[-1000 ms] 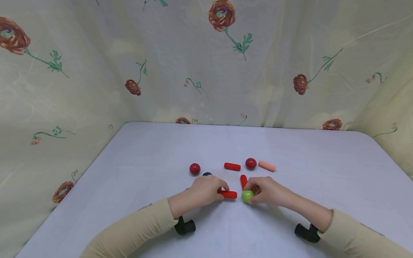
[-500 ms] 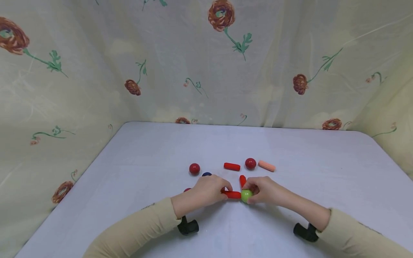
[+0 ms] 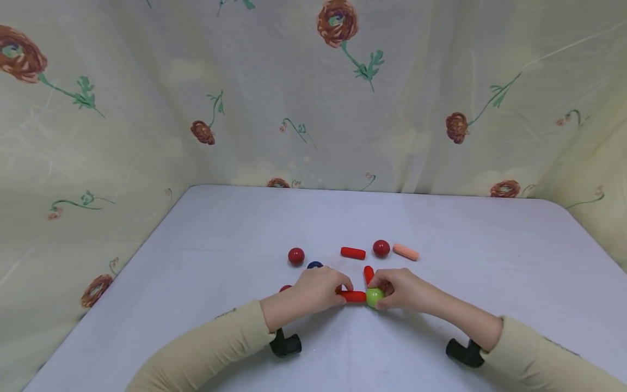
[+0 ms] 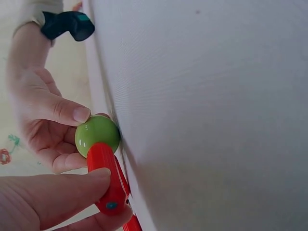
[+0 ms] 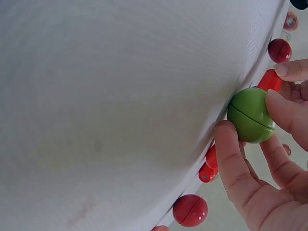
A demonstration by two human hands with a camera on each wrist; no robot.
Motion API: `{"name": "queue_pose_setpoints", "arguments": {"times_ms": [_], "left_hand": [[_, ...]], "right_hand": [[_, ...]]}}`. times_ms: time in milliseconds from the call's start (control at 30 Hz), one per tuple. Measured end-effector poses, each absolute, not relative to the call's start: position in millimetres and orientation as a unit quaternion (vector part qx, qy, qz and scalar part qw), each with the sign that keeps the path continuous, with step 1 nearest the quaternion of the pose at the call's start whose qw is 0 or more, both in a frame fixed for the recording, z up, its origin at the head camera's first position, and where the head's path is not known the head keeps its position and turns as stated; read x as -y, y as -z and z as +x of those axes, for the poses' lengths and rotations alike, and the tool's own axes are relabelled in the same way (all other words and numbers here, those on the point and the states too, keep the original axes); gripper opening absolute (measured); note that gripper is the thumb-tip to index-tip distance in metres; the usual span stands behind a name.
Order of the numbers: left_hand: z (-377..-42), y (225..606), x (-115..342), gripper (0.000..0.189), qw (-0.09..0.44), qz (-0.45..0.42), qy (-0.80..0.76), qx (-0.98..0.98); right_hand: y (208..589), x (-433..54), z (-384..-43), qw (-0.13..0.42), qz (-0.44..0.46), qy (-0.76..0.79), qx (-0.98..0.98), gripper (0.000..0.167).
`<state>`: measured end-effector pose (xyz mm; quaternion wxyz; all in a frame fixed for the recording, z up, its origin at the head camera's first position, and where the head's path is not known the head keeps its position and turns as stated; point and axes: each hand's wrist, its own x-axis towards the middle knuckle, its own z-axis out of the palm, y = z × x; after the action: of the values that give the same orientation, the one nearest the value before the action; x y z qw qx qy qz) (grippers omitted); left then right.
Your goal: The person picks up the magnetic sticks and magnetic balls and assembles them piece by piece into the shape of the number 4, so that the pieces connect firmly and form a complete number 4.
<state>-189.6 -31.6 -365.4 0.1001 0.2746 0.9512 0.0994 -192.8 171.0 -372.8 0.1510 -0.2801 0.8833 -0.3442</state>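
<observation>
Left hand (image 3: 318, 289) has thumb and fingers clamped on a red stick (image 3: 355, 296), at the middle of the near half of the table (image 3: 245, 228). Long axis runs left-right across the table, roughly level; free end points right and butts against the green ball (image 3: 374, 298). Right hand (image 3: 404, 289) pinches that ball between thumb and fingertips.

Second red stick (image 3: 369, 274) sits just behind the ball, long axis pointing away from the person; its near end is behind the right fingers, can't tell if it touches the ball.

Gripped stick's left end is covered by the left fingers in the head view; left wrist view shows a blue-green dot on it. Blue ball (image 3: 315, 264) and a red ball (image 3: 285, 288) are mostly hidden behind left hand and wrist.
</observation>
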Motion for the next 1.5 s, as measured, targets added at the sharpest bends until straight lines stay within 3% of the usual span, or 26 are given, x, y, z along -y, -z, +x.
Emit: {"name": "queue_pose_setpoints", "arguments": {"times_ms": [667, 1100, 1333, 1500], "left_hand": [[-208.2, 355.0, 23.1, 0.028, 0.129, 0.254, -0.123, -0.951], [-246.6, 353.9, -6.9, 0.038, 0.147, 0.342, -0.045, -0.927], [-256.1, 367.9, -20.4, 0.023, 0.162, 0.383, -0.014, -0.909], [-257.5, 372.8, -21.2, 0.021, 0.144, 0.393, 0.002, -0.908]], "right_hand": [[372.2, -171.8, -194.2, 0.154, -0.259, 0.345, -0.889, 0.025], [374.9, -174.0, -194.6, 0.147, -0.281, 0.354, -0.88, 0.023], [375.6, -174.4, -194.5, 0.14, -0.288, 0.354, -0.878, 0.022], [374.8, -174.4, -194.4, 0.141, -0.287, 0.354, -0.879, 0.023]]}}
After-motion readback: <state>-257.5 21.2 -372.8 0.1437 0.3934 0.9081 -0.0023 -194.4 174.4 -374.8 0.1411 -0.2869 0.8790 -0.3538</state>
